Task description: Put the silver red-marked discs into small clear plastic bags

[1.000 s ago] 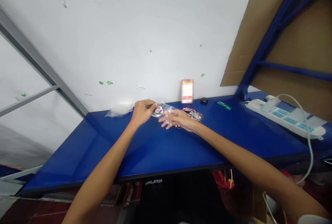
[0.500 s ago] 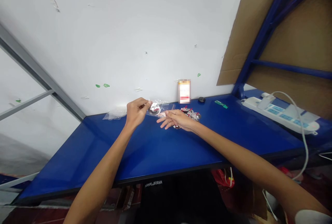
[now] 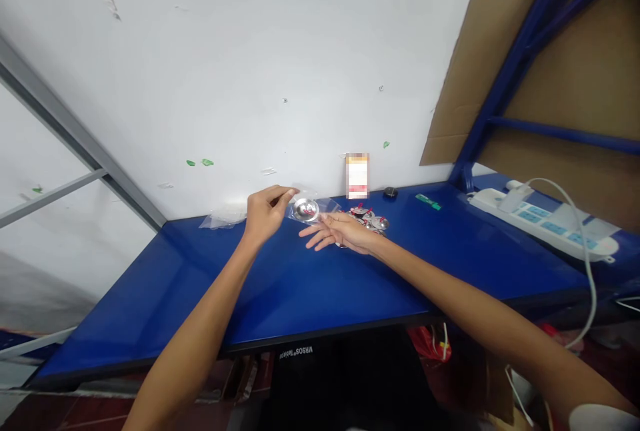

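1 disc point(image 3: 306, 209) in clear bag point(image 3: 329, 204), btwn L hand point(image 3: 267, 213) & R hand point(image 3: 346, 230).

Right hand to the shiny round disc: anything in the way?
Nothing rigid visible: the right hand is right beside the disc. Clear plastic shows around the disc; whether a layer separates it from the fingers, I can't tell.

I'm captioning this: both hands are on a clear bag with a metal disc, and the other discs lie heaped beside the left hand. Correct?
Not the left hand: the other discs lie heaped beside the right hand, as the head view shows. Both hands are on the clear bag with the metal disc.
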The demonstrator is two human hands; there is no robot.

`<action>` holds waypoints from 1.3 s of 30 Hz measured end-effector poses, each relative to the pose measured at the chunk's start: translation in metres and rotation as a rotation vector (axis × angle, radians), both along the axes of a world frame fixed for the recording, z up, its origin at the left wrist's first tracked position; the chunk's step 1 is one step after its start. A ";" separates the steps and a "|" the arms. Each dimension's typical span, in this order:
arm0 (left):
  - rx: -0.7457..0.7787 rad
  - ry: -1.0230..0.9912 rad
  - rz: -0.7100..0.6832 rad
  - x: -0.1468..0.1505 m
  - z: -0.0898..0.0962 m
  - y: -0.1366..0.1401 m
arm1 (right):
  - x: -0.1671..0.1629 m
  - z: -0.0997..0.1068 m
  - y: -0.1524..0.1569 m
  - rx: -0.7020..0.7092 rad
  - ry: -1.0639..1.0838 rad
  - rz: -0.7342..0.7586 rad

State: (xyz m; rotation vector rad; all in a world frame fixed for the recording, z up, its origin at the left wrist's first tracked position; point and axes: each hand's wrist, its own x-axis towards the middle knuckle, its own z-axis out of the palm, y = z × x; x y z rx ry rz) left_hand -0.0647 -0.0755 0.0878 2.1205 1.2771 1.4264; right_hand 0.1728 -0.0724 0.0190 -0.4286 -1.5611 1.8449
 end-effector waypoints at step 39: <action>-0.021 0.207 -0.198 0.015 -0.034 0.015 | 0.014 -0.001 0.016 -0.054 -0.112 -0.288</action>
